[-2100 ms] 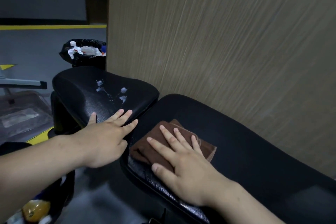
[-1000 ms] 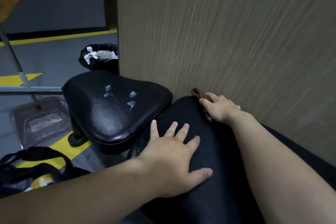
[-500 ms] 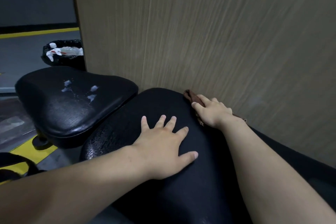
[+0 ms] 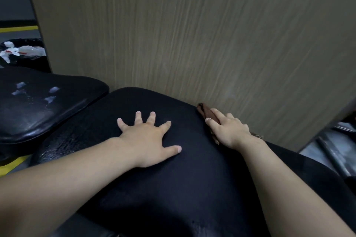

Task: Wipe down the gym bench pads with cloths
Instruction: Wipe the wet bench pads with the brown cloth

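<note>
The one camera sits on my head and looks forward and down, so my left hand point(image 4: 148, 140) and my right hand point(image 4: 229, 131) reach in from the bottom edge and land near the middle. It is very close to the long black pad point(image 4: 173, 188), which fills the lower half, and the wooden wall point(image 4: 192, 34) stands right behind it and fills the top. The view is wide, so its left edge also catches the small pad point(image 4: 38, 106) and the bin point(image 4: 25, 52) farther off.

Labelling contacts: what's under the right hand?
A brown cloth, at the long pad's far edge by the wall. The right hand curls over it; only its tip and a frayed bit near the wrist show, the rest covered.
</note>
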{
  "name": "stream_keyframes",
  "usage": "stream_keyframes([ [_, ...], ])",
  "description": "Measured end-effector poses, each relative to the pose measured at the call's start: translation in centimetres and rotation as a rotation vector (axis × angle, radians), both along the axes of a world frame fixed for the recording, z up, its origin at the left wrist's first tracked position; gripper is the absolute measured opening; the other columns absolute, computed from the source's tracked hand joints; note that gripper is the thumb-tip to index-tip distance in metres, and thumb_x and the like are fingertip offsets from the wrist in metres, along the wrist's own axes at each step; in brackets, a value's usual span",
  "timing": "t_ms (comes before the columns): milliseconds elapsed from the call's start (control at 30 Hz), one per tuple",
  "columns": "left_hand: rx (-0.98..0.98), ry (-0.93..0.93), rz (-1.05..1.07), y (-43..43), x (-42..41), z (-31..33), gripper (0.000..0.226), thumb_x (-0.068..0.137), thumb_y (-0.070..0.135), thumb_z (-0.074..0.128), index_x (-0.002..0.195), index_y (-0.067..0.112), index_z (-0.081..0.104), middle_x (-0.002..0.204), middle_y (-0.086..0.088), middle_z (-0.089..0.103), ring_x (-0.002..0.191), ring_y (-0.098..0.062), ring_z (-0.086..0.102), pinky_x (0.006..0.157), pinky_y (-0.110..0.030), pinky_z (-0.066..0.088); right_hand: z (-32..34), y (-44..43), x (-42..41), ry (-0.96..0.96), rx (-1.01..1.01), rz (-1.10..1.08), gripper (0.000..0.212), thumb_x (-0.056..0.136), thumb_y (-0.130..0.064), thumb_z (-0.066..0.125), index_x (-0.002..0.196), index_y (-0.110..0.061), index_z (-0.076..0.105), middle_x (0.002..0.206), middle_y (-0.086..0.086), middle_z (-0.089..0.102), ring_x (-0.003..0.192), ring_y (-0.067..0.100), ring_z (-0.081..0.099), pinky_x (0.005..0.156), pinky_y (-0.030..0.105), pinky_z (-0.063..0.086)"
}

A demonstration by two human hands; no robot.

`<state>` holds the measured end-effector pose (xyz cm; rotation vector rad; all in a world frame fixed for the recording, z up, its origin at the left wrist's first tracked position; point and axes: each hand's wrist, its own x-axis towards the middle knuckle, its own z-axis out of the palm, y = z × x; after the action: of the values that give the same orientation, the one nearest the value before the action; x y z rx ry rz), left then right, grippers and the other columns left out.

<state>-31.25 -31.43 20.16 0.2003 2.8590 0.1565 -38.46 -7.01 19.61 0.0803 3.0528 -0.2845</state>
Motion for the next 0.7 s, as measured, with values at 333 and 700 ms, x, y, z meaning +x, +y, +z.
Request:
stream_keyframes([
  [333,-0.004,-0.026,0.052,0.9,0.1,0.4,0.086,0.084,0.081,0.035,0.155,0.044,0.004,0.166,-0.006,-0.009,0.150,-0.040,-0.010,0.112,-0.073,0.004,0.1,8.2,4.6,0.030,-0.032,0.068,0.055,0.096,-0.062,0.030,0.149,-0.049,0.023,0.133,-0.006,0.047,0.131,0.020,0.041,0.109,0.043,0.029],
  [700,0.004,-0.026,0.067,1.2,0.2,0.3,0.084,0.084,0.080,0.034,0.155,0.046,0.003,0.166,-0.003,-0.009,0.151,-0.038,-0.010,0.113,-0.071,0.006,0.4,17.7,7.7,-0.006,-0.016,0.034,0.051,0.098,-0.055,0.036,0.148,-0.047,0.029,0.116,-0.012,0.048,0.126,0.018,0.045,0.105,0.036,0.033],
])
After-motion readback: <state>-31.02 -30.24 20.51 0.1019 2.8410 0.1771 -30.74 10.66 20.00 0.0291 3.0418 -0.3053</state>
